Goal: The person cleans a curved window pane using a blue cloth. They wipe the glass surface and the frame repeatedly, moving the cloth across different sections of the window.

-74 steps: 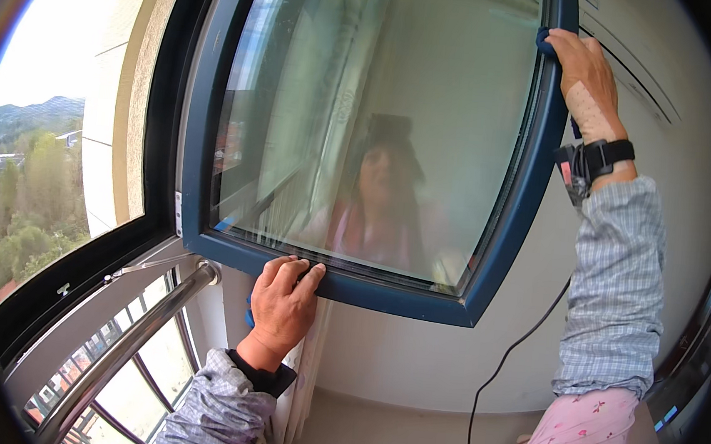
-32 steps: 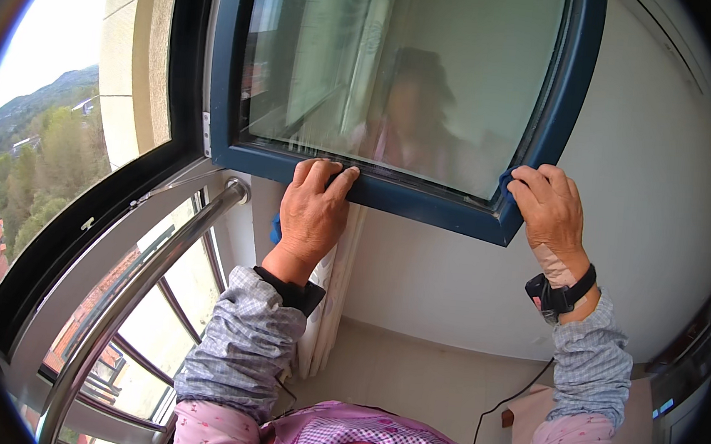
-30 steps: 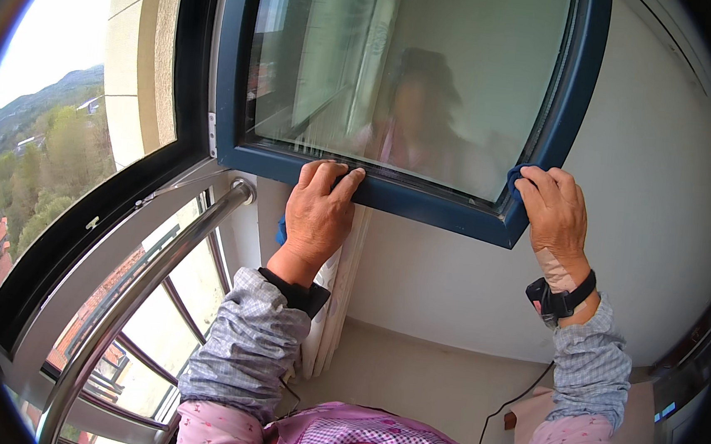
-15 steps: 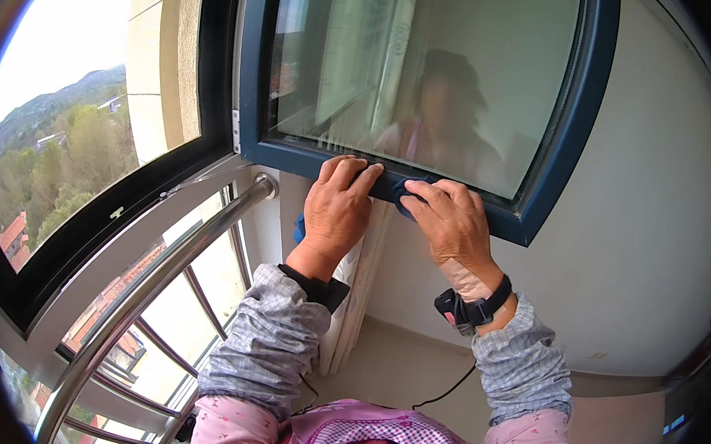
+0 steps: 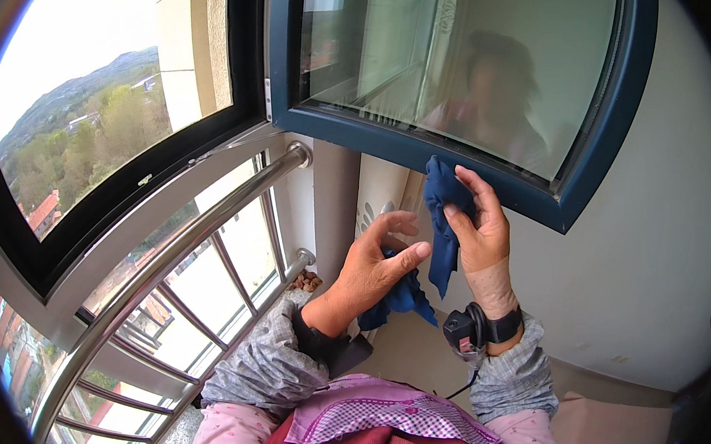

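Note:
My right hand (image 5: 482, 228) grips a dark blue cloth (image 5: 443, 197) between thumb and fingers, just below the lower rail of an open window sash (image 5: 363, 131). The cloth's top edge overlaps the rail and its tail hangs down. Lower and to the left, my left hand (image 5: 373, 269) has its fingers curled, thumb and forefinger apart. More blue cloth (image 5: 406, 299) shows between its fingers and hangs below the palm. Whether both pieces are one cloth cannot be made out. The sash glass (image 5: 459, 71) carries a reflection of a person.
At left, a metal guard railing (image 5: 178, 246) runs below the black window frame (image 5: 137, 184), with buildings and a hill outside. A grey curtain-like fold (image 5: 334, 191) hangs behind my left hand. A white wall (image 5: 633, 302) stands at right. Both wrists wear black bands.
Both hands have come down off the sash's lower rail, and the left has turned, palm more inward. Much more blue cloth shows now. The view has shifted, so the sash sits farther right.

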`<state>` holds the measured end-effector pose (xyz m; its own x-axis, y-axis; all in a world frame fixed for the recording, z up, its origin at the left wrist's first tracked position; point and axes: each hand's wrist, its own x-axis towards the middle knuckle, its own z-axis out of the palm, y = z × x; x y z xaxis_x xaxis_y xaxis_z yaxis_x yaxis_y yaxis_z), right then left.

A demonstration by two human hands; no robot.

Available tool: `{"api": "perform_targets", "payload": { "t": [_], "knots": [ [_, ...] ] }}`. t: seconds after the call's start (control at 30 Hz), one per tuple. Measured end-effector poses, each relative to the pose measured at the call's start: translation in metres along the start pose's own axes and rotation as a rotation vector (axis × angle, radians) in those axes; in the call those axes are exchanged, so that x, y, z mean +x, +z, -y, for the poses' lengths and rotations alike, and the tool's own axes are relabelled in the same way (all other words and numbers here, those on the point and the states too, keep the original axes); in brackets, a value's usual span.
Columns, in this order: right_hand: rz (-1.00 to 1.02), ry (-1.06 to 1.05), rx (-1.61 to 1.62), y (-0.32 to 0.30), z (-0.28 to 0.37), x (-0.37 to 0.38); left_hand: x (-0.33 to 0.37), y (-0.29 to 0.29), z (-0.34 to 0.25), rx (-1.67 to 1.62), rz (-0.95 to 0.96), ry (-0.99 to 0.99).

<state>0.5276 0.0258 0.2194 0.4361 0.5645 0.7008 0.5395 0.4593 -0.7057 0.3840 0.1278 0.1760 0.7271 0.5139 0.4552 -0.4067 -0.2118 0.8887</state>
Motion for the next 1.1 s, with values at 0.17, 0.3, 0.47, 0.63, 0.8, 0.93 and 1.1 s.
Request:
{"api": "perform_targets", "payload": {
  "t": [0.17,0.3,0.47,0.63,0.8,0.93,1.1],
  "knots": [
    [-0.074,-0.243,-0.366,0.023,-0.017,0.011,-0.014,0.007,0.002,0.167,0.191,-0.107],
    [-0.029,-0.259,-0.347,0.040,-0.028,0.007,-0.019,0.015,0.005,0.096,0.249,-0.270],
    [0.031,-0.302,-0.327,0.049,-0.027,0.003,-0.019,0.012,0.007,0.177,0.210,-0.283],
    [0.068,-0.283,-0.316,0.052,-0.030,0.003,-0.018,0.010,0.010,0.203,0.220,-0.304],
    [0.066,-0.330,-0.372,0.053,-0.042,0.002,-0.017,0.016,0.017,0.355,0.209,-0.221],
    [0.078,-0.397,-0.410,0.052,-0.042,0.000,-0.015,0.016,0.021,0.431,0.291,-0.293],
    [0.015,-0.377,-0.333,0.040,-0.028,-0.011,-0.018,0.001,0.023,0.205,0.243,-0.094]
  ]
}}
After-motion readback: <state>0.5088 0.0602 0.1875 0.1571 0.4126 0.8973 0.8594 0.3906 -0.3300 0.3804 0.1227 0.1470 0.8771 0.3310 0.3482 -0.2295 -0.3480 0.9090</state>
